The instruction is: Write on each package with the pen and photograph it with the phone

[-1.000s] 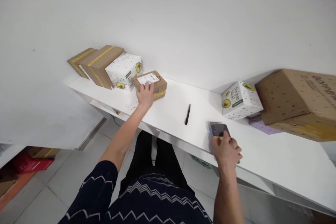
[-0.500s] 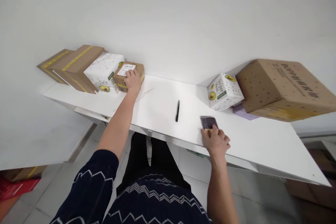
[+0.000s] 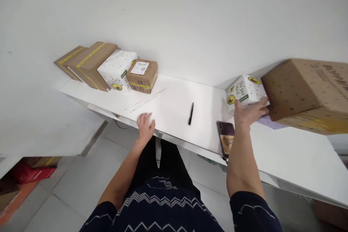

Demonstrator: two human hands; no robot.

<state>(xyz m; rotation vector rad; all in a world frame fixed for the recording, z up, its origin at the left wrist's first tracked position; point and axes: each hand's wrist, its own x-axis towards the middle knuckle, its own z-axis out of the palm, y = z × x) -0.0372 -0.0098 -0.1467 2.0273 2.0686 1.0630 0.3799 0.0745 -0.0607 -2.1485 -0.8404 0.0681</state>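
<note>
My right hand (image 3: 248, 114) reaches to the near side of a small white box (image 3: 255, 88) printed with avocados and "Su·per Meal". Its thumb and fingers are spread apart across the box's lower part; how firmly they touch is hard to see. Under that forearm lies a phone (image 3: 225, 136) in a dark case with a picture on it, partly covered. My left hand (image 3: 146, 127) rests at the front edge of the white table (image 3: 174, 116), fingers loosely bent and apart, holding nothing. Between the hands lies a black pen (image 3: 191, 113).
At the left stand a small brown box (image 3: 143, 76) with a label, a white avocado box (image 3: 116, 67), and two taped brown cartons (image 3: 94, 63). A large brown carton (image 3: 301, 90) rests at right above a purple box (image 3: 273, 121). A wall (image 3: 179, 25) runs behind.
My left hand has left the small brown box and come back to the table edge. My right hand has let go of the phone and moved up to the white box.
</note>
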